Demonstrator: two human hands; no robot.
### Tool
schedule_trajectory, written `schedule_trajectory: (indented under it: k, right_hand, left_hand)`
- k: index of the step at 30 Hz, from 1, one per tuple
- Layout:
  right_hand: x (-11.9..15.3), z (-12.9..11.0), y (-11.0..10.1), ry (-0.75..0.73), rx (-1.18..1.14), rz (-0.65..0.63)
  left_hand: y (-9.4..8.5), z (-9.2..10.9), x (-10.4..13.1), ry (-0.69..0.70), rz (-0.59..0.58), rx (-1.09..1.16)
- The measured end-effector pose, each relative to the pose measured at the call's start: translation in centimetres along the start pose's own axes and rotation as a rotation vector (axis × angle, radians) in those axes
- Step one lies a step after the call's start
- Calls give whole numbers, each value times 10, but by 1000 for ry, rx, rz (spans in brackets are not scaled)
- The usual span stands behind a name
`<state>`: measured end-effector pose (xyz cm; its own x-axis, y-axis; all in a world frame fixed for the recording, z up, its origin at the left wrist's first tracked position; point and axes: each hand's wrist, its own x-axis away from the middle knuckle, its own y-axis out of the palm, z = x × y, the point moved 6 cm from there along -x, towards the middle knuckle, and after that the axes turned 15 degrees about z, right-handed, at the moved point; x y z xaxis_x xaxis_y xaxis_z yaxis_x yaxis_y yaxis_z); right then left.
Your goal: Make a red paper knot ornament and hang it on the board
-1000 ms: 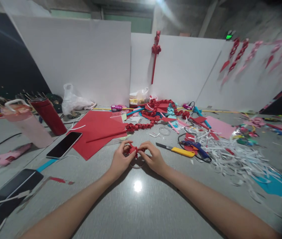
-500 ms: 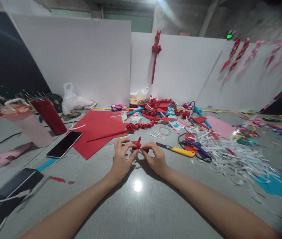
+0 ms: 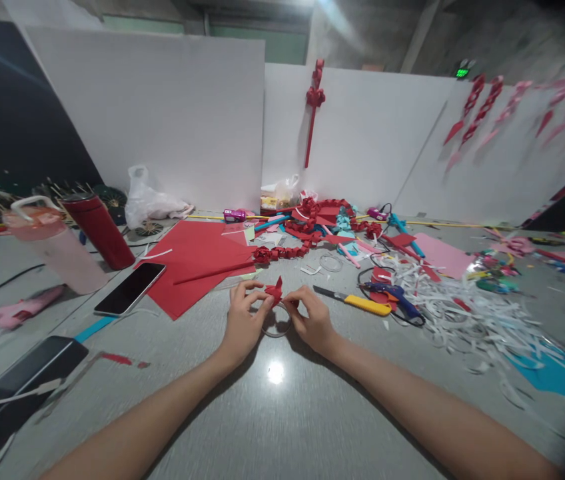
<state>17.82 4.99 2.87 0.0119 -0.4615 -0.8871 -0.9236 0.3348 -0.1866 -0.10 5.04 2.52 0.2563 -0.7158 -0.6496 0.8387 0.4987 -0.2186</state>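
Note:
A small folded red paper piece (image 3: pixel 275 291) with a pointed tip stands up between my two hands, low over the grey table. My left hand (image 3: pixel 245 320) pinches its left side between thumb and fingers. From the other side, my right hand (image 3: pixel 314 322) has its thumb and fingertips closed at the piece's right end; part of the paper there is hidden by the fingers. Just below the paper, a thin pale ring (image 3: pixel 277 335) spans the gap between both thumbs. Whether the ring is joined to the paper I cannot tell.
A yellow-handled cutter (image 3: pixel 367 305) and a blue glue gun (image 3: pixel 397 300) lie right of my hands, before a heap of white paper strips (image 3: pixel 452 313). Red paper sheets (image 3: pixel 197 250), a phone (image 3: pixel 130 288), a red flask (image 3: pixel 100 230) and a pink bottle (image 3: pixel 62 250) are left.
My right fingertips have shifted slightly at the paper's right end, and less red shows beside them. The red piece has tilted a little. My left hand keeps nearly the same place.

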Motion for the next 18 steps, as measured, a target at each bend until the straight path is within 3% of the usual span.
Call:
schedule_trajectory:
  k: [18]
  right_hand:
    - [-1,-1,3,17,-43,-30]
  left_hand:
    - [4,-4,-1,-66,-32,88]
